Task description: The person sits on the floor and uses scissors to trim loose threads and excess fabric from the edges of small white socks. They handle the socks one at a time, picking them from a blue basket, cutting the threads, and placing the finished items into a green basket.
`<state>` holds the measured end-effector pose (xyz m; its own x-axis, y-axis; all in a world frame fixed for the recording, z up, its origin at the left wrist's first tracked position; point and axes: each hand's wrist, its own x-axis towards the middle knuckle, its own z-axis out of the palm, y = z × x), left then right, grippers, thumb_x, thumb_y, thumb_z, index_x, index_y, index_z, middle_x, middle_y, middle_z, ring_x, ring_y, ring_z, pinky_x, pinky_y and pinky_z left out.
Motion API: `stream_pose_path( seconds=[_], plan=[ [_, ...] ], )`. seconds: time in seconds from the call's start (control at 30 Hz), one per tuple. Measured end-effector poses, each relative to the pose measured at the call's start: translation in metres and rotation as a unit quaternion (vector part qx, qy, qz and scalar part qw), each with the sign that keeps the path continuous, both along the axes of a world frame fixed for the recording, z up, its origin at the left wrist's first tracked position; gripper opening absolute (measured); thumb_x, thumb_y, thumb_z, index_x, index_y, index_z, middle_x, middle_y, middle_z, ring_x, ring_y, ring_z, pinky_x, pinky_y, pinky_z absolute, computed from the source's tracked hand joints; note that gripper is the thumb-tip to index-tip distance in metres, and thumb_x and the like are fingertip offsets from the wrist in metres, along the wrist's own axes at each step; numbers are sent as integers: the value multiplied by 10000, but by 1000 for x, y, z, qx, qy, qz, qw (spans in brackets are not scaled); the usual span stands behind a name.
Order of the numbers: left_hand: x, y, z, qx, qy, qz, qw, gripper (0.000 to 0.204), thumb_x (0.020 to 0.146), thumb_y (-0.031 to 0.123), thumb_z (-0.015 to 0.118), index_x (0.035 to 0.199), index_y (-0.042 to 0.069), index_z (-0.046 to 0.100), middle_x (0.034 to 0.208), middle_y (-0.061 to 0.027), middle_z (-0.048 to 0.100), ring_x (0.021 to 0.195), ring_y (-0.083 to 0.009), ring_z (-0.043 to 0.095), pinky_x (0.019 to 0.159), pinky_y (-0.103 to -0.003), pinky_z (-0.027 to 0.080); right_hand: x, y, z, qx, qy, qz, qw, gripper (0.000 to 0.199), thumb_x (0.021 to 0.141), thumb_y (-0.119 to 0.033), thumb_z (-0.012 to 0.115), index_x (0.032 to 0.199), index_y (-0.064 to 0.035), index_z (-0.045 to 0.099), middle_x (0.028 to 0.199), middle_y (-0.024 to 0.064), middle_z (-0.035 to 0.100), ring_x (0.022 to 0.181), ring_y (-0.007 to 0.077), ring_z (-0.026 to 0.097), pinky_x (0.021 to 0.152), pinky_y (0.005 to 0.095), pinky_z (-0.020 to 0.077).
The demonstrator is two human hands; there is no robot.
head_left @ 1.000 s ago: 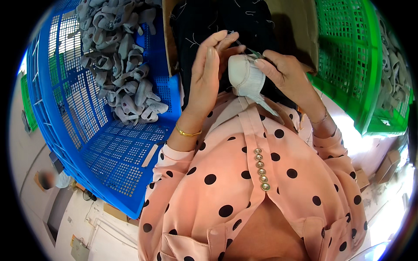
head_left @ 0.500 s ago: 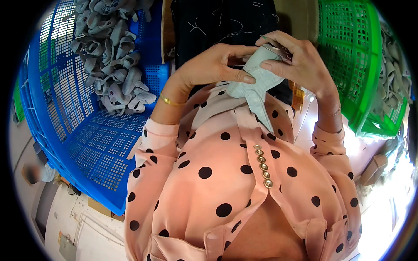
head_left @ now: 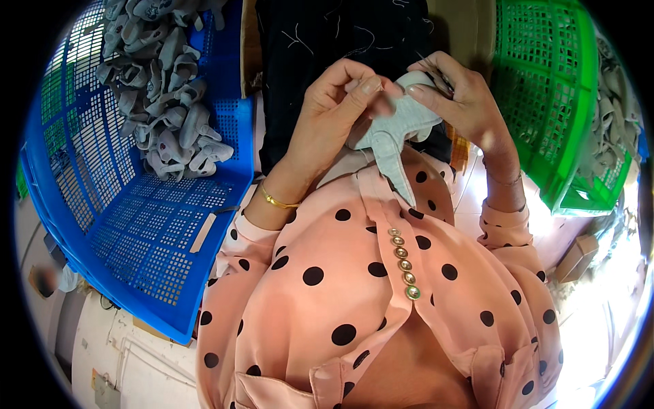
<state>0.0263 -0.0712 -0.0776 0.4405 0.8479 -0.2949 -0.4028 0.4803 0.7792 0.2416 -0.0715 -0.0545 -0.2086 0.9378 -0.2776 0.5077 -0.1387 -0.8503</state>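
A pale grey-green sewn fabric piece [head_left: 395, 133], which looks like a small shoe upper with a pointed strap, is held above my lap. My right hand [head_left: 460, 99] grips its far right edge, thumb on top. A slim, dark metallic tool, partly hidden, shows within that hand's curled fingers; its kind is unclear. My left hand [head_left: 340, 102] is raised just over the upper's left side, thumb and forefinger pinched. What they pinch, if anything, is too small to see, and the other fingertips are blurred. The strap hangs toward my shirt.
A blue plastic basket [head_left: 146, 235] at left holds many similar grey pieces [head_left: 167, 88] heaped at its far end. A green basket [head_left: 538, 109] stands at right, with more grey pieces [head_left: 606, 123] beyond it. Loose threads lie on the dark cloth [head_left: 306, 82] over my legs.
My left hand has lifted off the fabric upper, its thumb and finger now pinched together. The right hand keeps its hold. The whole view has shifted slightly.
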Motion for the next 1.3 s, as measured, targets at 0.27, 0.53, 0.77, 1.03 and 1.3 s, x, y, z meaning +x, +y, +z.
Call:
stream_pose_path(
  seconds=[0.27, 0.53, 0.77, 1.03, 1.3],
  plan=[
    [-6, 5, -6, -73, -114, 22, 991, 68, 990, 114, 556, 1006, 55, 584, 747, 5, 530, 723, -69, 505, 707, -205, 447, -5, -2, 0, -26, -21, -5, 999, 412, 834, -363, 736, 946, 0, 576, 763, 155, 649, 668, 215, 623, 633, 319, 494],
    [-12, -4, -2, 239, 286, -38, 927, 224, 820, 65, 749, 1032, 62, 678, 933, 3, 564, 846, -83, 517, 767, -212, 443, -4, 1, 2, -31, -23, 0, 999, 422, 828, -376, 737, 944, -4, 576, 760, 161, 647, 664, 238, 625, 635, 325, 497],
    [-15, 4, -15, 280, 268, -74, 919, 127, 862, 82, 712, 968, 40, 659, 953, -13, 593, 811, -80, 531, 733, -209, 438, -7, 2, 3, -12, -41, 15, 999, 403, 831, -368, 735, 928, -13, 571, 750, 158, 651, 657, 267, 642, 621, 335, 498],
    [-27, 6, -14, -95, 53, -143, 984, 148, 954, 146, 625, 1036, 28, 591, 916, 7, 597, 773, -35, 520, 656, -169, 430, -10, 0, 1, 6, -21, 15, 1000, 402, 838, -367, 731, 939, -12, 571, 759, 171, 650, 665, 288, 644, 620, 341, 499],
    [-18, -7, -15, 38, 93, -79, 992, 151, 927, 105, 654, 1057, 51, 600, 928, 6, 603, 702, -14, 518, 554, -157, 402, -10, -1, 5, 0, -39, 12, 999, 411, 839, -371, 729, 945, -10, 564, 751, 178, 641, 652, 301, 630, 611, 347, 494]
  ],
)
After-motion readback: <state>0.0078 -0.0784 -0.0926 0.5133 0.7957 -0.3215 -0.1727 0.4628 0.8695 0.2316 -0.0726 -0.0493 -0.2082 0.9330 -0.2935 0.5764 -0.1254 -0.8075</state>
